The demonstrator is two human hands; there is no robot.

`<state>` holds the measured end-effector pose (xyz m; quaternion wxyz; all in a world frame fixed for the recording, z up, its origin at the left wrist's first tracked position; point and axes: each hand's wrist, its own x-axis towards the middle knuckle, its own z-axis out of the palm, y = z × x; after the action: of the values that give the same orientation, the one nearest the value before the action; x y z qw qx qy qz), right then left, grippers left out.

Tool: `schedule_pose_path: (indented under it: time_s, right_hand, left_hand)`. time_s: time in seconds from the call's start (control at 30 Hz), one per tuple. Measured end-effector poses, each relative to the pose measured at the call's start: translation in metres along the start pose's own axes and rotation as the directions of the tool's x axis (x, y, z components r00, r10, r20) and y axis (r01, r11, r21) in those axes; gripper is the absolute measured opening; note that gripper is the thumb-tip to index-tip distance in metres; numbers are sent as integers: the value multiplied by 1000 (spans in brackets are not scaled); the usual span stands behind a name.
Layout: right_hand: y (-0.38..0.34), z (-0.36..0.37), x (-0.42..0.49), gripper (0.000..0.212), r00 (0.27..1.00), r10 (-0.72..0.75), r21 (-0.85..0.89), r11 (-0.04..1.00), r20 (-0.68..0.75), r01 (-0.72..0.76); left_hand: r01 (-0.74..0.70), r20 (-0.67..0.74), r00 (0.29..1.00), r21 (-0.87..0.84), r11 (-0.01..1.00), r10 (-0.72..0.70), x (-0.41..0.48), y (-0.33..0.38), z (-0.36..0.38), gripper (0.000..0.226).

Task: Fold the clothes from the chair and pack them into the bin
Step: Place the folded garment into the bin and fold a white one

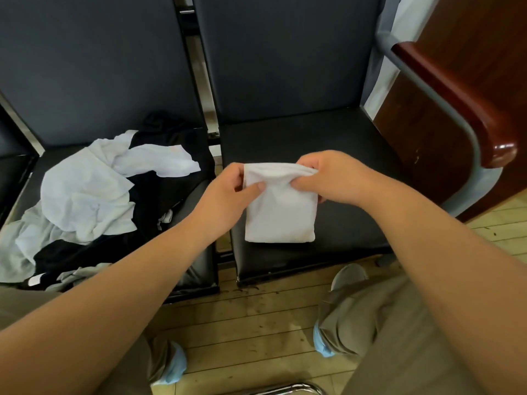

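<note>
Your left hand (228, 192) and right hand (328, 178) both pinch the folded white garment (281, 215) by its top edge; long axis runs toward you.

Folded cloth (281, 212) lies on the right chair seat (350, 155); clothes pile (85, 201) on the left seat (196, 201).

Legible text, brands, numbers, signs: none recorded. One small white tag (36, 280) is noted on the black garment (71, 256) at eight o'clock; any print on it is too small to be read.
</note>
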<state>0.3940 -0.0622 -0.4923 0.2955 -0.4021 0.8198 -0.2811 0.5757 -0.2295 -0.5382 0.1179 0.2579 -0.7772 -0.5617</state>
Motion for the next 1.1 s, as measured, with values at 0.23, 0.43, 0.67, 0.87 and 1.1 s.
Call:
schedule_pose_path:
  time_s: [0.23,0.43,0.67,0.87,1.1]
  right_hand:
    - [15,11,46,8,995,56,-56,997,-87,-61]
    - [36,30,76,8,988,133,-193,970,-71,-145]
    - [50,46,83,34,960,240,-283,920,-145,-272]
    - [38,44,78,80,846,514,-251,809,-138,-532]
    - [35,39,70,40,847,531,145,840,-18,-523]
  left_hand:
    - [73,12,997,-37,997,-73,22,-32,9,48]
    - [140,16,990,130,982,-143,22,-55,12,60]
    - [169,-27,985,270,948,-168,16,-58,18,58]
    - [207,-17,975,433,877,-222,11,-51,20,30]
    - [302,67,930,419,856,-361,13,-48,17,31]
